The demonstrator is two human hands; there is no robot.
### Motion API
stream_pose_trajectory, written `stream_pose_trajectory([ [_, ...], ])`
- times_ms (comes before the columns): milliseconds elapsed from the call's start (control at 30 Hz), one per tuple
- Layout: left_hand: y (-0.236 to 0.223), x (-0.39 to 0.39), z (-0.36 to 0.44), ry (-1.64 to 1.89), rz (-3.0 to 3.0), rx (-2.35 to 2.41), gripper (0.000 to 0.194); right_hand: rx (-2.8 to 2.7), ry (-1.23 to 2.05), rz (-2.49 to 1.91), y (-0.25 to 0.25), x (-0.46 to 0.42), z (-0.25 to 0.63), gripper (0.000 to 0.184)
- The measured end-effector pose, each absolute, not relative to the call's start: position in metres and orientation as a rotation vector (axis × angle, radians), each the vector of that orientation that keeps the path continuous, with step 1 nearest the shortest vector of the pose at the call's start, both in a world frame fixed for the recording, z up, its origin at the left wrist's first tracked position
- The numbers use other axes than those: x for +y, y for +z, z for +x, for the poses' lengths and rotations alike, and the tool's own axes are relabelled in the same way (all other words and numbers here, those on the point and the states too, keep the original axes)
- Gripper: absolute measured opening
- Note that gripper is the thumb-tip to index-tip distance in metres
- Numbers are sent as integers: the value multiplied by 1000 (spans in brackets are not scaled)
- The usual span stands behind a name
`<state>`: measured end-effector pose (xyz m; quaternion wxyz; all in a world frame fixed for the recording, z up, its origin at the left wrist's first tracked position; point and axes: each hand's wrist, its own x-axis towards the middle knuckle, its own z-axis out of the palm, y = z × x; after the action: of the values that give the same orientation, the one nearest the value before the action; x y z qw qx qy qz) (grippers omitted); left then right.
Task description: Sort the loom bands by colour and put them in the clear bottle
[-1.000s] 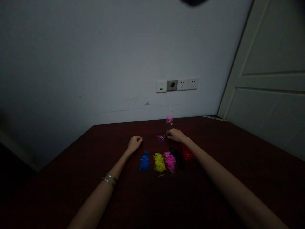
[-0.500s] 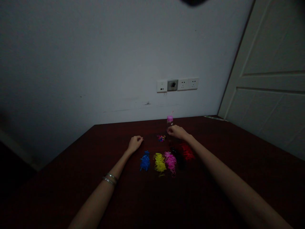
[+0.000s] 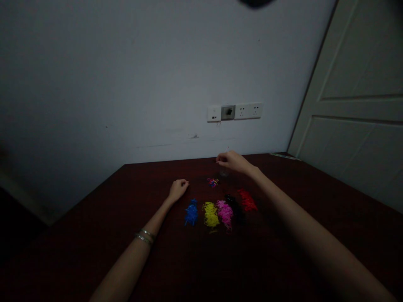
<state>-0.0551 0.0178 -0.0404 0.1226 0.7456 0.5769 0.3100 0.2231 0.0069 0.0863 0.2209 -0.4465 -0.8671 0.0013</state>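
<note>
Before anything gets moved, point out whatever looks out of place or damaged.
A few yellow bits lie just off the near end of the yellow pile, as if strayed. Beyond the far edge of the table, dark scuffs mar the otherwise mostly plain wall.

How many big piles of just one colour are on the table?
5, left to right: blue pile, yellow pile, pink pile, black pile, then red pile. The right arm could hide more.

Dim pale wall (image 3: 151,84), dark-red table (image 3: 315,197)
</note>
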Motion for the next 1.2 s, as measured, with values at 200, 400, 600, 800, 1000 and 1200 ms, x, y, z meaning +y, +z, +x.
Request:
stream_pose_trajectory([
  [200, -42, 20, -56, 902, 2188, 1679, 30, -2400, 32, -1230, 91, -3, 222, 22],
  [400, -43, 20, -57, 916, 2191, 1668, 31, -2418, 14, -1301, 77, -15, 228, 21],
  [600, -41, 19, -56, 911, 2188, 1668, 32, -2547, 144, -1414, 47, -30, 239, 16],
  [800, -44, 22, -56, 889, 2197, 1708, 31, -2613, 328, -1493, 25, -37, 248, 18],
  [1000, -43, 20, -56, 912, 2210, 1688, 30, -2609, 388, -1495, 19, -36, 250, 21],
  [1200, -42, 18, -55, 895, 2200, 1707, 29, -2542, 407, -1423, 15, -32, 263, 22],
])
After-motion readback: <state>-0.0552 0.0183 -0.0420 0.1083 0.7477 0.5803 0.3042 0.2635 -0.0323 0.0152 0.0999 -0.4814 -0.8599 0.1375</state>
